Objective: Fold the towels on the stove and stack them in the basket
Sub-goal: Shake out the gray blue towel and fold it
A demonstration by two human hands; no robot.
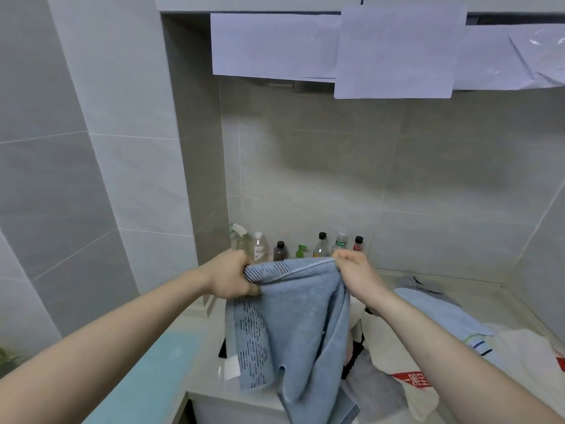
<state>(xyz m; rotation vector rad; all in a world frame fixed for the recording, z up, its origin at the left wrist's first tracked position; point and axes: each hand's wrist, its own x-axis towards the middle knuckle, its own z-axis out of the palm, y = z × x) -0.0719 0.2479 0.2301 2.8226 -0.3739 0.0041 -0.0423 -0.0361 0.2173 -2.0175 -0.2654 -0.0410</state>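
Head view: left hand (232,275), right hand (356,272) pinch blue towel (293,325) top edge; length hangs down.

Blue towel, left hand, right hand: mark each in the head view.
blue towel (301,319), head view, on the hanging cloth below the top hem.
left hand (232,278), head view, on the back of the hand gripping the top corner.
right hand (356,275), head view, on the back of the hand.

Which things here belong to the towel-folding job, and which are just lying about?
Job:
left hand and right hand, both gripping the blue towel
unfolded towels heaped at right

Lying about:
bottles along the wall
paper sheets hung overhead
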